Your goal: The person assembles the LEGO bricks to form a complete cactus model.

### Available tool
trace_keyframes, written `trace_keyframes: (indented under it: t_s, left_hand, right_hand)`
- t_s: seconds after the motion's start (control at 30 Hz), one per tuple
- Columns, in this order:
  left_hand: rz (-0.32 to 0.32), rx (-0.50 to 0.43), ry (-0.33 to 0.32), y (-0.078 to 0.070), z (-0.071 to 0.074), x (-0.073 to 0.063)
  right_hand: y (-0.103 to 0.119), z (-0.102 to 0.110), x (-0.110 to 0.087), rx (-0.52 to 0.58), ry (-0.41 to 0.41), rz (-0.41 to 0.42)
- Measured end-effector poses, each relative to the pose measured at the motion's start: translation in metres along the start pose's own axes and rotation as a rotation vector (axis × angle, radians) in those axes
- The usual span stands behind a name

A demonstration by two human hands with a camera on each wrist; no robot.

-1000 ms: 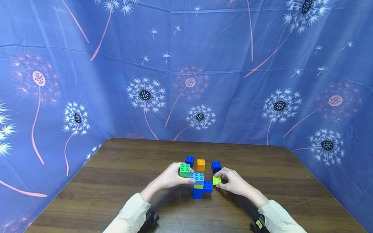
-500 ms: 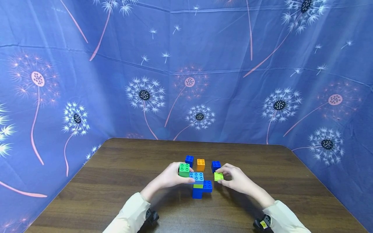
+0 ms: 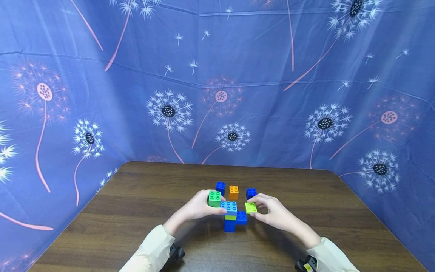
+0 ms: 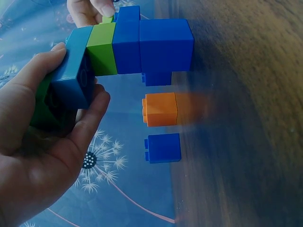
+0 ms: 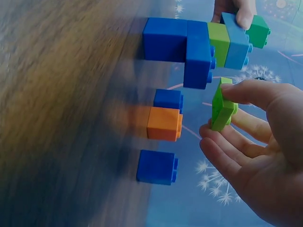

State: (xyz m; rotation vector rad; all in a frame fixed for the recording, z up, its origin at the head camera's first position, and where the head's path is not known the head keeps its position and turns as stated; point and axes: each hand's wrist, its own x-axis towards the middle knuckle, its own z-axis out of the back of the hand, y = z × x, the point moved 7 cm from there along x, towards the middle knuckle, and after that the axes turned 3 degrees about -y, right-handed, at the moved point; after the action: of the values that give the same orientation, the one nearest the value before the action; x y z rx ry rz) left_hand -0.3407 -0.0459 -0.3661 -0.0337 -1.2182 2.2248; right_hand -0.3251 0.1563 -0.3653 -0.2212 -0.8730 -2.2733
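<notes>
A stack of toy building bricks stands on the table: a blue brick (image 3: pixel 229 226) at the bottom, another blue brick (image 3: pixel 241 218) jutting right, a lime brick (image 4: pixel 102 49), then a light blue brick (image 3: pixel 229 207). At its left end, a green brick (image 3: pixel 214 198) sits higher up. My left hand (image 3: pixel 197 206) holds the stack's top by the light blue brick, thumb on the near side. Between thumb and fingers, my right hand (image 3: pixel 273 212) pinches a thin lime brick (image 5: pixel 222 105). It hangs above the table, just right of the stack and apart from it.
Behind the stack, a loose blue brick (image 3: pixel 220 187), an orange brick (image 3: pixel 233 193) and another blue brick (image 3: pixel 251 193) stand in a row on the wooden table (image 3: pixel 153 181). A blue dandelion-patterned cloth (image 3: pixel 217 75) hangs behind the table's far edge.
The thin lime brick in my right hand went slightly right and away, then came back left towards the stack, now a bit tilted. My left hand and the stack stay nearly still.
</notes>
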Motion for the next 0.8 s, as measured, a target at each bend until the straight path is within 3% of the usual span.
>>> trace_keyframes:
  t_s: [0.23,0.8]
  left_hand:
    - [0.001,-0.002,0.004,-0.0005,-0.0008,0.0005]
    - [0.003,-0.011,-0.005,0.0012,-0.0005,0.0001]
  right_hand:
    - [0.0072,-0.0044,-0.002,0.011,0.051,-0.014]
    - [0.0107,-0.0092,-0.003,0.018,0.032,0.012]
